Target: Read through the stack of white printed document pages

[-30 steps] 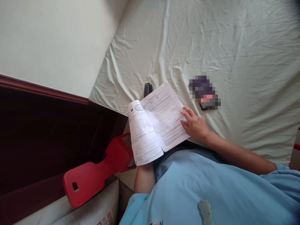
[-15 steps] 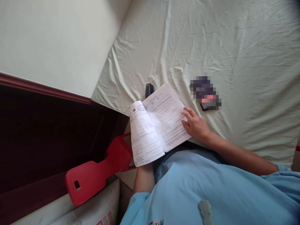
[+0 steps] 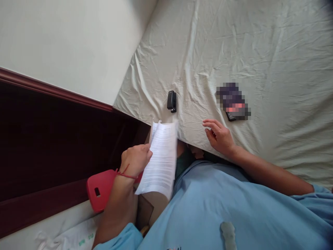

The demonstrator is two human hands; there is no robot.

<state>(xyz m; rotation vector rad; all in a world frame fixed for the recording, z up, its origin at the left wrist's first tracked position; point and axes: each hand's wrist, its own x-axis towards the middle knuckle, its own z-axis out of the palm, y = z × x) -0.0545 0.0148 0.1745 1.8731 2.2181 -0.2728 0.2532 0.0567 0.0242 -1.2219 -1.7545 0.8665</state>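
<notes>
My left hand (image 3: 136, 159) grips a sheaf of printed papers (image 3: 161, 156) by its left edge, with a red cord round the wrist. The papers hang tilted off the near edge of the sheeted surface, their right side blurred by motion. Over the sheet, my right hand (image 3: 220, 137) is apart from the papers, its fingers loosely bent and separated with nothing in them. A black stapler (image 3: 171, 101) lies on the sheet just beyond the papers. To the right of it, a dark phone-like object (image 3: 231, 116) is mostly hidden by pixelation.
A wrinkled pale sheet (image 3: 249, 45) covers the broad surface ahead. At the left stand a white wall (image 3: 65, 45) and a dark wood panel (image 3: 57, 139). A red plastic seat (image 3: 101, 187) is partly behind my left arm, with white bags (image 3: 75, 232) below it.
The papers have swung left and down, away from my right hand, which has let go of their edge. My left hand has come into view from beneath them. The stapler is now fully uncovered.
</notes>
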